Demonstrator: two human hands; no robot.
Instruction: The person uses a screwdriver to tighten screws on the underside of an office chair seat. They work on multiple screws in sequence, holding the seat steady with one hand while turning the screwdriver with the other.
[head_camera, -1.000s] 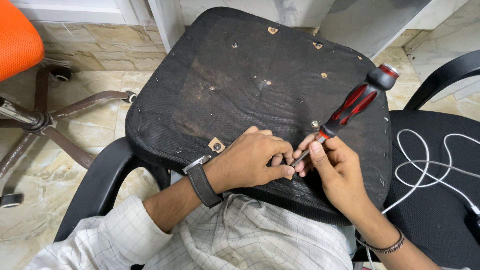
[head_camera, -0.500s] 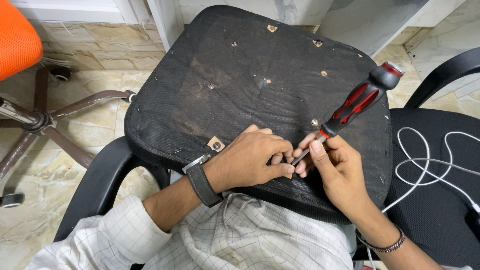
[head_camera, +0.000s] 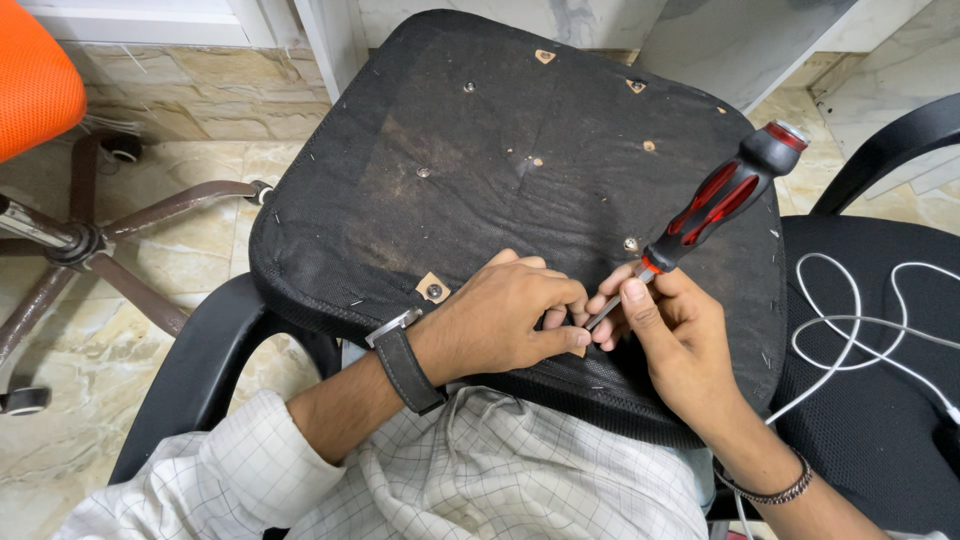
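Note:
An upturned black chair seat (head_camera: 480, 150) rests across my lap, its fabric underside up, with several bolt holes and staples showing. My right hand (head_camera: 670, 340) pinches the metal shaft of a red-and-black screwdriver (head_camera: 725, 200), whose handle points up and to the right. The tip is down at the seat's near edge, hidden behind my fingers. My left hand (head_camera: 505, 320), a dark watch on its wrist, lies on the seat with fingers curled and pinched at the screwdriver tip. What the left fingers pinch is hidden.
An orange chair (head_camera: 35, 80) with a brown star base (head_camera: 90, 250) stands at the left on the marble floor. A black chair (head_camera: 870, 380) with a white cable (head_camera: 860, 340) on it is at the right. A black armrest (head_camera: 200, 370) curves below left.

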